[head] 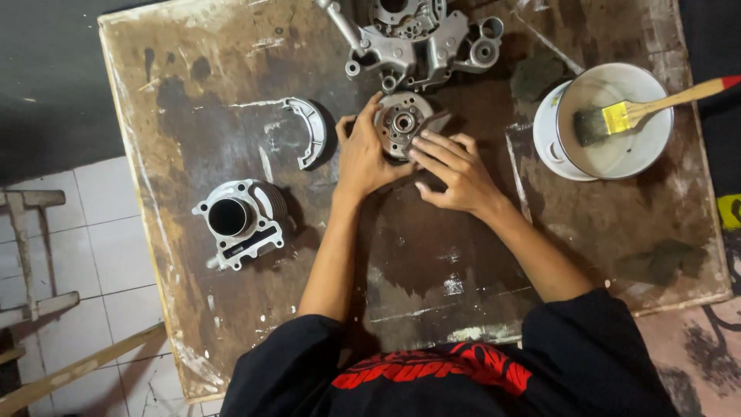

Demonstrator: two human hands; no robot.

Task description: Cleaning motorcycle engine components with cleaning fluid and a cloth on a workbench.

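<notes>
Both hands on a round metal disc (402, 123) lying at the middle of the stained counter (193, 93), just below a grey engine casing (417, 38). Left hand (364, 154) cupped against the disc's left edge, grip wrapped round the rim. Right hand (455, 171) with fingers (434, 147) laid flat on a dark piece at the disc's right side, perhaps a pad. Nearby: brake shoe (309, 127), finned cylinder (239, 220), white bowl (617, 166) holding a brush (617, 117).
</notes>
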